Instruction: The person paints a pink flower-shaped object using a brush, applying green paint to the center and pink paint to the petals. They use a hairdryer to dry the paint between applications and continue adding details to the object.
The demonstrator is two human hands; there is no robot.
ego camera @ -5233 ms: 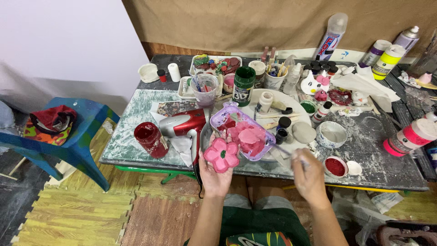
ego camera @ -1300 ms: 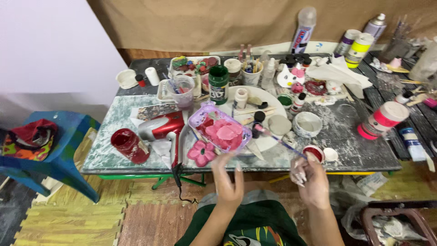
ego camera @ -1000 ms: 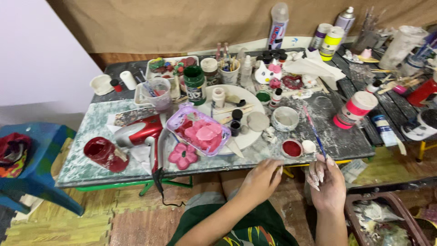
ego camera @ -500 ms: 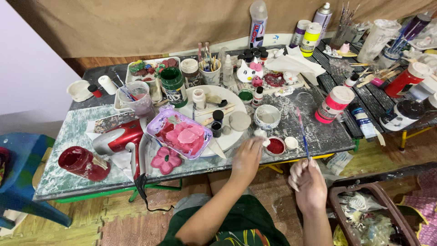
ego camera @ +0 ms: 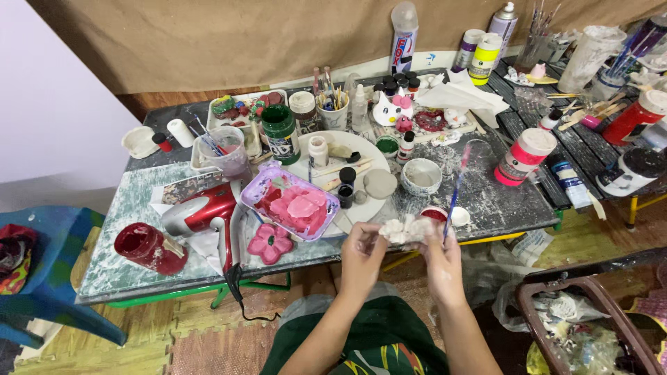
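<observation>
Cluttered paint table (ego camera: 486, 201) ahead, red hair dryer (ego camera: 198, 212) and tray of pink flowers (ego camera: 292, 205) to the left. At the near edge, white plaster flower (ego camera: 406, 229) held between both hands, long axis roughly left to right, face upward. Left hand (ego camera: 361, 253) pinching its left end; right hand (ego camera: 441, 250) closed on the right end and gripping a thin paintbrush (ego camera: 455, 191), tip pointing up and away. Seemingly mid-painting, piece being readied; next likely needs paint on the brush.

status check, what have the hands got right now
Left hand and right hand both on a white clay flower, held over the table edge. Right hand also holds a paintbrush. Red paint pot just behind the flower.
</observation>
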